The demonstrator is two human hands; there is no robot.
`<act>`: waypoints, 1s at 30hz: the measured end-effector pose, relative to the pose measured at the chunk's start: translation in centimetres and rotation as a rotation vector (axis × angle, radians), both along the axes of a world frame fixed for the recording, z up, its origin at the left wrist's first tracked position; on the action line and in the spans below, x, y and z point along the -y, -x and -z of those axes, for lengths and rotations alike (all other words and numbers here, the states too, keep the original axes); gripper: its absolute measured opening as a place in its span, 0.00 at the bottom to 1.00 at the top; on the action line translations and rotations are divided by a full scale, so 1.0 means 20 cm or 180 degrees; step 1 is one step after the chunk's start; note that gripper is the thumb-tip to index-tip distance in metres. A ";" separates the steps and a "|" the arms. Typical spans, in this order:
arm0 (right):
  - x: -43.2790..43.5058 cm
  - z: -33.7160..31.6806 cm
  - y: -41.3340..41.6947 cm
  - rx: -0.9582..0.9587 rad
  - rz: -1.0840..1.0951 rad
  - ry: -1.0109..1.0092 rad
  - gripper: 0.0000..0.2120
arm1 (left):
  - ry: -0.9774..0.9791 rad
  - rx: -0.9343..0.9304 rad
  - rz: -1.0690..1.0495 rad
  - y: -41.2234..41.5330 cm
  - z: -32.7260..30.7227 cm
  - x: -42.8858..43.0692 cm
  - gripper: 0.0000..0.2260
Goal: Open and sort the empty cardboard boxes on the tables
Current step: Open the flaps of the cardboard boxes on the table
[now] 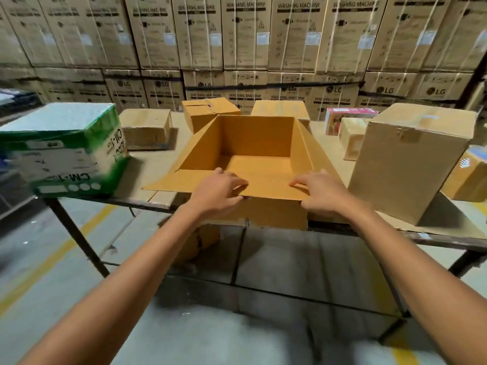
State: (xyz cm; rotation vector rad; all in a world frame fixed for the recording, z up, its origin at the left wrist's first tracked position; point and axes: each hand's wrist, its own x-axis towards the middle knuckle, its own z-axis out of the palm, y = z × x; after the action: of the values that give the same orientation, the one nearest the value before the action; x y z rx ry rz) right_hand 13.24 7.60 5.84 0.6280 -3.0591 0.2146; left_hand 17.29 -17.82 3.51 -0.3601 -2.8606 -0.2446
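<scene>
Hands: left (220, 192), right (320, 192) on one open box (253, 143); roughly seven closed.

Open, empty brown cardboard box (253, 151) upright at the table's near edge, flaps spread outward, among closed boxes.

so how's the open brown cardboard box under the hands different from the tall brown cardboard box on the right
The open brown cardboard box has its top flaps spread and shows an empty inside; the tall brown cardboard box is shut, with tape on top. The open one is low and wide, the tall one stands higher. The left hand and right hand rest on the open box's near flap; nothing touches the tall one. Both are plain brown and sit on the table.
</scene>
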 end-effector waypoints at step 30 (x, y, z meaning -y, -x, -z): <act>0.07 0.43 0.71 0.0059 0.0634 0.0434 0.25 | 0.0374 0.0310 -0.1236 0.76 0.37 0.33 0.25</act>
State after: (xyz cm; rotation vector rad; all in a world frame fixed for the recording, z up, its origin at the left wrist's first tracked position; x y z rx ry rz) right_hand -0.89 6.21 -2.78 0.3140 -3.0625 0.4222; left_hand 2.08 -24.36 -3.87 0.1943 -2.9698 -0.0208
